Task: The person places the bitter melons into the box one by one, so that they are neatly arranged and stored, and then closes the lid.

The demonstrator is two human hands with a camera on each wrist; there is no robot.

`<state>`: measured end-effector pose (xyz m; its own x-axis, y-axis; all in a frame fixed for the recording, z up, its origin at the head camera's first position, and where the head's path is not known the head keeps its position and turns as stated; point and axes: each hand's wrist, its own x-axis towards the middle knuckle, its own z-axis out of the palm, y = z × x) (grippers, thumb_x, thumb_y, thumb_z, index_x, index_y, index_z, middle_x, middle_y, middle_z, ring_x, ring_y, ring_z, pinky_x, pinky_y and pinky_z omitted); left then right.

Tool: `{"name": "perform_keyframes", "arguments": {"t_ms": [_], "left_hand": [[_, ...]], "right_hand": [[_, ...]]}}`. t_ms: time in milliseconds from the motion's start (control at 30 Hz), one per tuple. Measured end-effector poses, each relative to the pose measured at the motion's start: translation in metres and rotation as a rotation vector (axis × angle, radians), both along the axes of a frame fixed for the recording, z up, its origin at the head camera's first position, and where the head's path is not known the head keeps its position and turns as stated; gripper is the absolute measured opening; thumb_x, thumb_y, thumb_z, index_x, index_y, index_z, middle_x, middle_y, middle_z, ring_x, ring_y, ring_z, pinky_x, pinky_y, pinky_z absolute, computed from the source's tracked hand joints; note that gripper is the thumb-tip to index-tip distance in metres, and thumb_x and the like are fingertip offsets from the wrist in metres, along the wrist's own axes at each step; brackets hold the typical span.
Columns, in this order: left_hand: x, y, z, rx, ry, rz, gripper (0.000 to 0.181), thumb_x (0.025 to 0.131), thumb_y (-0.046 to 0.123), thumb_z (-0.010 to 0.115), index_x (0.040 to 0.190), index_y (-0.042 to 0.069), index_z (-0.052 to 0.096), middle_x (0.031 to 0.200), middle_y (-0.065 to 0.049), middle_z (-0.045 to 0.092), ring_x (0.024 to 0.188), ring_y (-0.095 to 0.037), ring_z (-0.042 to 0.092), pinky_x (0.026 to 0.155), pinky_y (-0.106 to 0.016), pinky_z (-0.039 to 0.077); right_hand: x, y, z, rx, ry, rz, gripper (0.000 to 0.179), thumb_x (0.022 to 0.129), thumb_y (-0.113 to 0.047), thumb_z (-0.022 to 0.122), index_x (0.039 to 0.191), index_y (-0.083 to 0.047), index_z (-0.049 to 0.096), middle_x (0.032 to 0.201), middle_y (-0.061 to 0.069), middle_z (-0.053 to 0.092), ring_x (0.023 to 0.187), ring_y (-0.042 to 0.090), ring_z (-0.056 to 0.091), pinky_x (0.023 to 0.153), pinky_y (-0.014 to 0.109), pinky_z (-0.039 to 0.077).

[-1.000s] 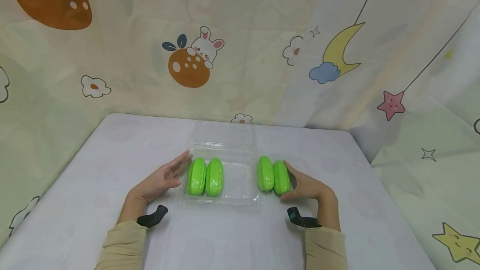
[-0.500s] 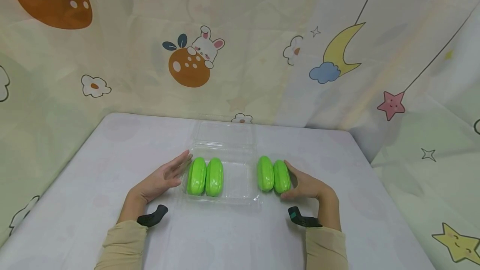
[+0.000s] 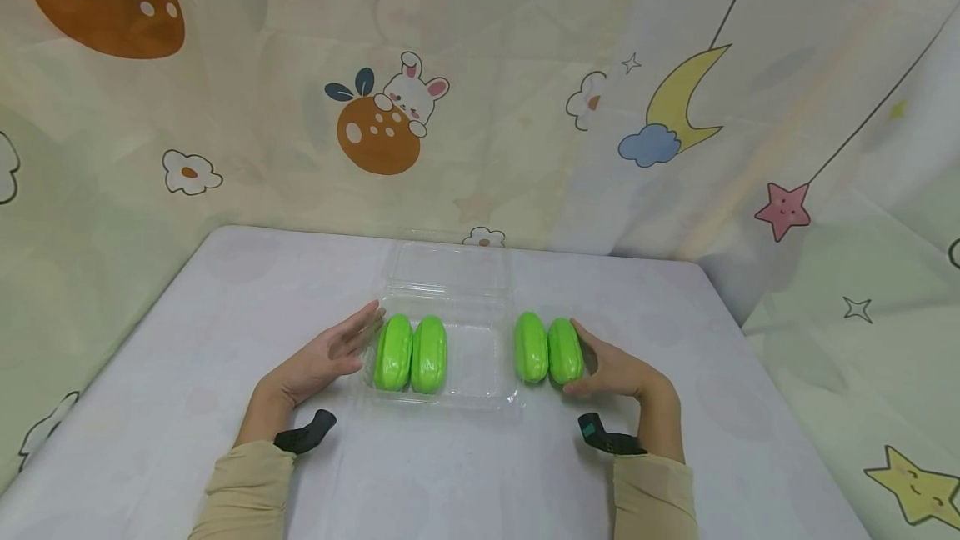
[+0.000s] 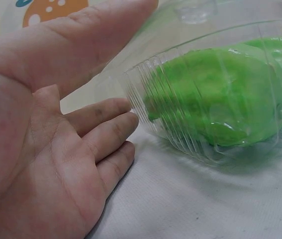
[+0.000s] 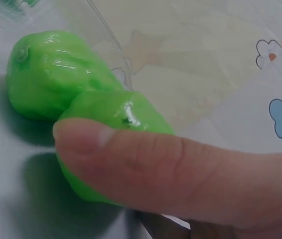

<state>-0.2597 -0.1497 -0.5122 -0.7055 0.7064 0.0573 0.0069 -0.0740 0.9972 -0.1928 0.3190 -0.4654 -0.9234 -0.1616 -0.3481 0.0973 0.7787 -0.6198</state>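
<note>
L wrist only: clr box ribs

Right wrist view: your right thumb covers part of the nearer green piece, and the rest of your right hand is mostly hidden or cropped. Left wrist view: the right edge cuts the clear box; whether your left hand, itself cropped left and below, touches it, you can't tell.
</note>
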Motion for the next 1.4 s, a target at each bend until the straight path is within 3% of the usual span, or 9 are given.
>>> {"name": "perform_keyframes", "arguments": {"t_ms": [767,1033,1400], "left_hand": [[0.0,0.001,0.002,0.007,0.012,-0.012,0.085,0.09,0.006,0.062,0.154,0.021,0.008,0.161,-0.01,0.0,0.147,-0.033,-0.006,0.102,-0.006,0.027],[0.0,0.0,0.0,0.004,0.01,-0.013,0.086,0.09,0.008,0.063,0.154,0.021,0.008,0.161,-0.01,0.0,0.147,-0.033,-0.006,0.102,-0.006,0.027],[-0.001,-0.001,-0.001,0.005,0.003,-0.011,0.085,0.09,0.006,0.062,0.154,0.021,0.009,0.162,-0.007,0.0,0.148,-0.032,-0.005,0.102,-0.006,0.027]], "right_hand": [[0.002,0.003,0.002,-0.015,0.014,0.006,0.118,0.069,-0.044,0.081,0.154,-0.012,0.005,0.159,0.016,0.011,0.146,0.04,0.011,0.112,0.062,0.018],[0.002,-0.004,0.006,0.047,0.03,0.02,0.119,0.066,-0.042,0.083,0.154,-0.009,0.009,0.158,0.018,0.017,0.144,0.04,0.016,0.112,0.059,0.022],[0.001,-0.009,0.011,0.079,0.008,0.034,0.124,0.068,-0.042,0.082,0.154,-0.011,-0.001,0.158,0.021,0.013,0.144,0.042,0.017,0.11,0.061,0.023]]}}
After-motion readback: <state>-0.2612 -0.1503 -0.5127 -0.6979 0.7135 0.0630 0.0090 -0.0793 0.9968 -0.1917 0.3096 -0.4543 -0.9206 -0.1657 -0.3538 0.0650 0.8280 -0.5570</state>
